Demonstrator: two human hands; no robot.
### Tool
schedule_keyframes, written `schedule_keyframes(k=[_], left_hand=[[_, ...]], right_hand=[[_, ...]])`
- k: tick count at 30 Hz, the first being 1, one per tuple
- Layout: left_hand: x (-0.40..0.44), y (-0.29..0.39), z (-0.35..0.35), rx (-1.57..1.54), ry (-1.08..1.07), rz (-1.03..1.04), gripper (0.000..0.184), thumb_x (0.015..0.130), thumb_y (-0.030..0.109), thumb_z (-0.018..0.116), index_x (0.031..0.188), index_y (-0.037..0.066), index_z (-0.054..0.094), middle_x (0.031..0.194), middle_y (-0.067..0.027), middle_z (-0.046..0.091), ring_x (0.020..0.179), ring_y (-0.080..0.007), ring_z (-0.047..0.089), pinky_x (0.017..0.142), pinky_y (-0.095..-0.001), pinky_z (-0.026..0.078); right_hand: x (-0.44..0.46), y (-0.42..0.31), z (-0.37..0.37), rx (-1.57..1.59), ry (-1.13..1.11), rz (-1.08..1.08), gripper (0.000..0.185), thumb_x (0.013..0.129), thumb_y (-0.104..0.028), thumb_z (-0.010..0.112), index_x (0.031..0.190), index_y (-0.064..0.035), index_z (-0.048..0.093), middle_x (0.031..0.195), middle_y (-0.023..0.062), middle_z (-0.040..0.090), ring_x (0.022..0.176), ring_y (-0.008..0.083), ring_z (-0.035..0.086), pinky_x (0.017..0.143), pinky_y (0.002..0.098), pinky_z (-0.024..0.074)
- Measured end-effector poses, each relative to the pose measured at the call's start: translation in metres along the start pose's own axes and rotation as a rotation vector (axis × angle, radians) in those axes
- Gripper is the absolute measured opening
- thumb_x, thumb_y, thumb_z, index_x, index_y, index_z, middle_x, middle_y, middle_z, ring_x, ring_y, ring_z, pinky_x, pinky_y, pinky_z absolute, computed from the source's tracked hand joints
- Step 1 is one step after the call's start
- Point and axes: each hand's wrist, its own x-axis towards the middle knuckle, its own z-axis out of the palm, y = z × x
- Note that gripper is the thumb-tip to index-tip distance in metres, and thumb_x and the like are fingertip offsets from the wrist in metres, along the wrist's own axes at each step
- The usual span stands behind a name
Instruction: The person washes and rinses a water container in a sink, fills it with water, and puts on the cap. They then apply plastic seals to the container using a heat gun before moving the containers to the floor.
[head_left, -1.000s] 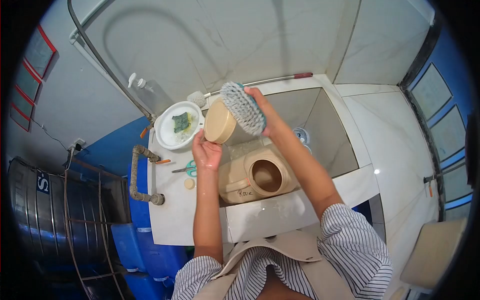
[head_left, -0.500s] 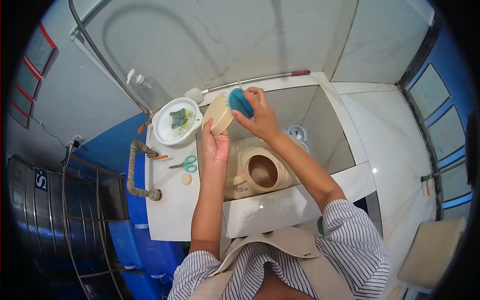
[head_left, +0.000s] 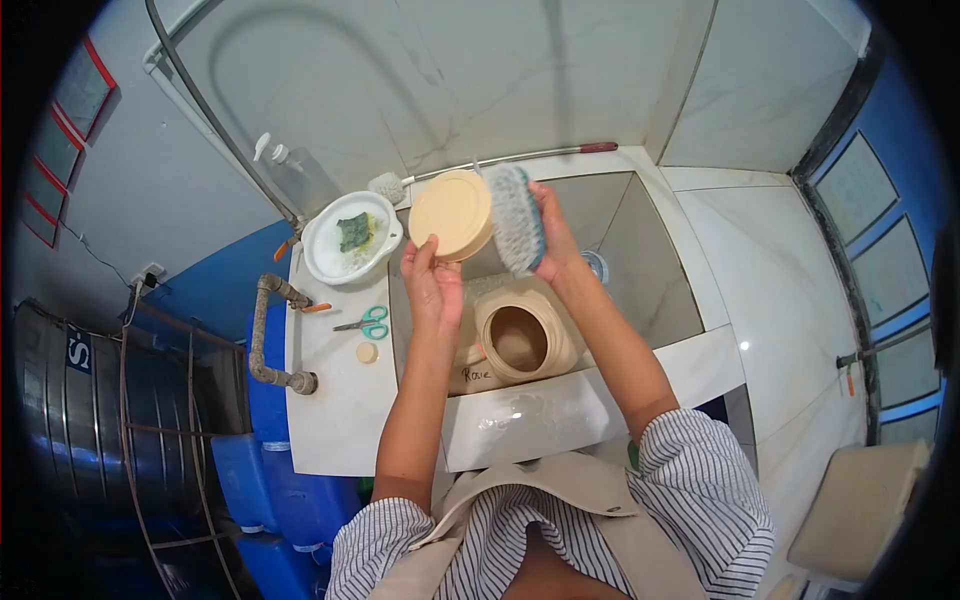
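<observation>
At left, a sponge [head_left: 355,232] is being held by a basin [head_left: 345,279]. Above the sink [head_left: 650,265], a lid [head_left: 450,213] is being gripped at its edge by the left hand [head_left: 434,290]. Just beside it, a brush [head_left: 514,215] is being clasped by the right hand [head_left: 559,243], facing the lid; contact cannot be told. Below, a jug [head_left: 560,335] is being held in the sink.

Smooth, matt plastic on the cream lid [head_left: 450,212], then rough, shaggy bristles on the brush [head_left: 512,220]! Matt plastic too on the jug [head_left: 565,325], glossy on the white basin [head_left: 318,262], a coarse face on the sponge [head_left: 355,232]. Metal blades, plastic handles on the scissors [head_left: 374,322]! Shiny tile across the desk [head_left: 340,420], cloth on the sleeve [head_left: 700,470], and the dim tank [head_left: 80,430] looks like polished metal.
</observation>
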Motion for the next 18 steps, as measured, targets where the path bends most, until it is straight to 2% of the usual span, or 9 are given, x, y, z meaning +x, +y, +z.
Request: schedule_keyframes(k=[1,3,6,7,8,9,11,17,18], left_hand=[[0.000,0.007,-0.001,0.000,-0.001,-0.001,0.045,0.082,0.003,0.059,0.121,0.004,0.038,0.115,-0.0119,0.054,0.105,-0.0227,0.056,0.086,-0.0339,0.051],[0.004,0.029,-0.007,-0.129,-0.144,-0.425,0.039,0.083,0.007,0.059,0.119,0.003,0.044,0.116,-0.0133,0.054,0.107,-0.0227,0.056,0.086,-0.0338,0.051],[0.012,0.031,-0.006,-0.030,-0.188,-0.458,0.036,0.082,0.009,0.058,0.117,0.003,0.048,0.117,-0.0136,0.056,0.108,-0.0229,0.056,0.087,-0.0349,0.051],[0.011,0.027,-0.001,-0.030,-0.188,-0.456,0.036,0.082,0.009,0.058,0.117,0.003,0.048,0.117,-0.0136,0.056,0.108,-0.0229,0.056,0.087,-0.0349,0.051],[0.009,0.019,0.004,-0.031,-0.136,-0.336,0.039,0.082,0.007,0.057,0.119,0.003,0.046,0.118,-0.0131,0.054,0.109,-0.0239,0.055,0.087,-0.0355,0.051],[0.008,0.015,0.011,-0.034,-0.085,-0.218,0.042,0.081,0.006,0.056,0.121,0.003,0.043,0.120,-0.0127,0.052,0.110,-0.0249,0.054,0.087,-0.0361,0.051],[0.024,0.003,0.001,0.031,-0.014,-0.130,0.046,0.081,0.006,0.056,0.124,0.005,0.039,0.121,-0.0122,0.050,0.111,-0.0257,0.052,0.087,-0.0374,0.050],[0.009,0.007,0.005,0.055,0.039,0.050,0.060,0.080,0.005,0.055,0.131,0.015,0.027,0.125,-0.0104,0.043,0.111,-0.0256,0.049,0.081,-0.0400,0.050],[0.009,0.008,0.006,0.129,0.065,0.070,0.061,0.080,0.004,0.055,0.132,0.017,0.027,0.125,-0.0100,0.043,0.111,-0.0249,0.049,0.079,-0.0403,0.050]], right_hand=[[0.005,-0.010,-0.003,0.015,0.024,-0.058,0.034,0.087,-0.034,0.052,0.107,-0.0069,0.058,0.096,0.0045,0.065,0.078,0.0139,0.064,0.071,0.0266,0.0543],[0.016,-0.025,-0.018,0.021,-0.055,0.025,0.036,0.087,-0.035,0.052,0.108,-0.0065,0.057,0.096,0.0043,0.065,0.082,0.0149,0.064,0.075,0.0292,0.0537],[0.017,-0.028,-0.015,-0.101,-0.028,0.176,0.037,0.084,-0.034,0.059,0.109,-0.0061,0.057,0.098,0.0083,0.064,0.085,0.0168,0.063,0.076,0.0300,0.0518],[0.020,-0.019,-0.013,-0.741,0.129,-0.298,0.039,0.081,-0.033,0.063,0.109,-0.0065,0.056,0.101,0.0105,0.061,0.087,0.0182,0.062,0.075,0.0306,0.0508],[0.022,-0.010,-0.013,-1.365,0.293,-0.792,0.041,0.078,-0.032,0.067,0.109,-0.0069,0.056,0.105,0.0126,0.058,0.088,0.0196,0.061,0.074,0.0311,0.0498],[0.012,0.007,-0.008,-1.366,0.294,-0.792,0.041,0.078,-0.032,0.067,0.109,-0.0069,0.056,0.105,0.0126,0.058,0.088,0.0196,0.061,0.074,0.0311,0.0498],[-0.014,0.042,0.003,-1.593,0.074,-0.932,0.039,0.075,-0.030,0.069,0.105,-0.0094,0.057,0.110,0.0132,0.050,0.083,0.0285,0.060,0.065,0.0369,0.0498],[-0.002,0.030,-0.003,-1.595,0.106,-0.760,0.047,0.074,-0.033,0.070,0.113,-0.0112,0.055,0.111,0.0129,0.047,0.081,0.0278,0.060,0.068,0.0350,0.0499],[-0.013,0.041,0.003,-1.707,-0.068,-0.747,0.048,0.074,-0.033,0.070,0.114,-0.0115,0.056,0.109,0.0119,0.049,0.078,0.0277,0.060,0.066,0.0363,0.0503]])
